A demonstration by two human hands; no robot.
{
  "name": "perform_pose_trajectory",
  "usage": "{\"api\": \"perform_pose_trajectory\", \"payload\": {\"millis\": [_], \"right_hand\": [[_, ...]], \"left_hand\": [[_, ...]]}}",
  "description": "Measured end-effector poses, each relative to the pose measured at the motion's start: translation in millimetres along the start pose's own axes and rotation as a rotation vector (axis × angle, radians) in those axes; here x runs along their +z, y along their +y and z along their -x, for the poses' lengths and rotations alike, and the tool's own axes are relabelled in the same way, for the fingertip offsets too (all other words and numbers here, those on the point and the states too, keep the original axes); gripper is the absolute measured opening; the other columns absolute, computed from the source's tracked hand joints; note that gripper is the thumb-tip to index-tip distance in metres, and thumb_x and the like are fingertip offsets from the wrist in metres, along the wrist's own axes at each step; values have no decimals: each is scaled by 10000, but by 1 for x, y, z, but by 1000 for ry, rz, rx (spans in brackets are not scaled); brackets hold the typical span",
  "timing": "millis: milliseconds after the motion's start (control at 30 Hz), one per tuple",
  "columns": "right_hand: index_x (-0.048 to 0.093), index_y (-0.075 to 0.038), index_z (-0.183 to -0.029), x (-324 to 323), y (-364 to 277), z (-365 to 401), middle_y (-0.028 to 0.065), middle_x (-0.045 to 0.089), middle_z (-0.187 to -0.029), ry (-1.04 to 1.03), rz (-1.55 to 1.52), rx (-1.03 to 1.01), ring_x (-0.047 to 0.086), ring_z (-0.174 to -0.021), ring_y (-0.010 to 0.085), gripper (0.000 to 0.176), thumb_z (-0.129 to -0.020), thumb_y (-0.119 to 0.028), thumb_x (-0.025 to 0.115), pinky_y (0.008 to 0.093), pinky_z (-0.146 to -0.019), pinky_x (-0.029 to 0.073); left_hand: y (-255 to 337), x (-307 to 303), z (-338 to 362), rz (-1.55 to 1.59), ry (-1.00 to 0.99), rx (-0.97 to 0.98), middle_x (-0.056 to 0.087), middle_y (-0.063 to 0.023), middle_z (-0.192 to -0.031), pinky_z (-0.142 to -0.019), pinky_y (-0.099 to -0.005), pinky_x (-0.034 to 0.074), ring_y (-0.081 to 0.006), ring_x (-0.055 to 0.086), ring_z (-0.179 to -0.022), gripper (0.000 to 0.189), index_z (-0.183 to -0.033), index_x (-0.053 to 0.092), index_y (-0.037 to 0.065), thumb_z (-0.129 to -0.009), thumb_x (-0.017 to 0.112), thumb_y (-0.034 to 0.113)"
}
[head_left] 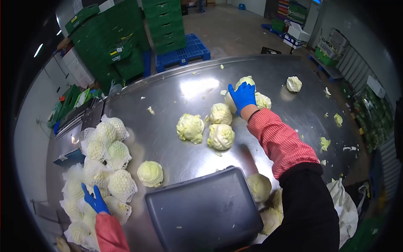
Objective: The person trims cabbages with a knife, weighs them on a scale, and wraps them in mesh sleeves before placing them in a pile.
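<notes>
Steel table (273, 75) of cabbages (190, 128), green crates (163, 21) behind

Watching bare cabbage (248, 79) sitting on far part of steel table (168, 143): pale green-white, trimmed, leaves tight, half showing from under my right hand (242, 97), pressing against two similar heads. Netted cabbages (119, 183) lying heaped along table's left edge, each wrapped in white foam mesh, crowding together, my left hand (95, 200) resting spread on nearest ones.
</notes>
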State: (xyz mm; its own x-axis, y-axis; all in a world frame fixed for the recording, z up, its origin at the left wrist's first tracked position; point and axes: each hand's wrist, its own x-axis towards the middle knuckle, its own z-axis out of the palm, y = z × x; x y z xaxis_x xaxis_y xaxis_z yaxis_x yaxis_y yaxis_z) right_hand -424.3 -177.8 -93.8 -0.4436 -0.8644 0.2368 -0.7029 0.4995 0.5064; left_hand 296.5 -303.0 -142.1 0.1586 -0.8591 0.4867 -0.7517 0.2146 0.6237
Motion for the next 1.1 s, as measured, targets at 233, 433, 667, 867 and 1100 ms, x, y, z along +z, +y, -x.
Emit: {"api": "perform_pose_trajectory", "payload": {"millis": [233, 433, 667, 867, 1100], "right_hand": [[384, -243, -1351, 26, 21, -15, 241, 474, -1202, -214, -629, -56, 531, -1077, 408, 927, -548, -408, 817, 515, -859, 473], [458, -189, -1304, 3, 16, 61, 243, 493, -1138, 23, -734, 222, 533, -1024, 403, 836, -570, -384, 808, 458, -840, 483], [446, -185, -1345, -113, 42, 187, 259, 473, -1171, 282, -937, 55, 508, -1044, 412, 870, -581, -404, 799, 468, -888, 442], [494, -183, -1306, -207, 9, 311, 276, 484, -1153, 272, -1122, -207, 551, -969, 401, 659, -689, -284, 703, 462, -775, 476], [260, -205, -1457, -231, 41, 355, 335, 472, -1189, 3, -1259, 30, 537, -1015, 448, 999, -640, -512, 745, 468, -907, 424]], "left_hand": [[205, -10, 86, 276, -290, 112, 416, -84, -1387, -1031, -379, 317, -243, 441, -1198, 556, -1413, 339, 84, -881, 484, 19], [236, -15, 98, 536, -356, 75, 394, -113, -1404, -1024, -351, 342, -220, 466, -1180, 521, -1404, 332, 43, -898, 452, 10], [287, -49, 125, 671, -390, 145, 505, -99, -1216, -988, -330, 378, -187, 503, -1080, 477, -1398, 357, 17, -927, 424, 51], [323, -59, 164, 829, -504, 177, 545, -79, -1070, -929, -315, 414, -166, 533, -963, 423, -1371, 397, 9, -967, 394, 133], [355, -75, 216, 918, -707, 300, 603, -111, -999, -837, -316, 448, -173, 565, -878, 372, -1248, 507, -48, -964, 427, 179]]}}
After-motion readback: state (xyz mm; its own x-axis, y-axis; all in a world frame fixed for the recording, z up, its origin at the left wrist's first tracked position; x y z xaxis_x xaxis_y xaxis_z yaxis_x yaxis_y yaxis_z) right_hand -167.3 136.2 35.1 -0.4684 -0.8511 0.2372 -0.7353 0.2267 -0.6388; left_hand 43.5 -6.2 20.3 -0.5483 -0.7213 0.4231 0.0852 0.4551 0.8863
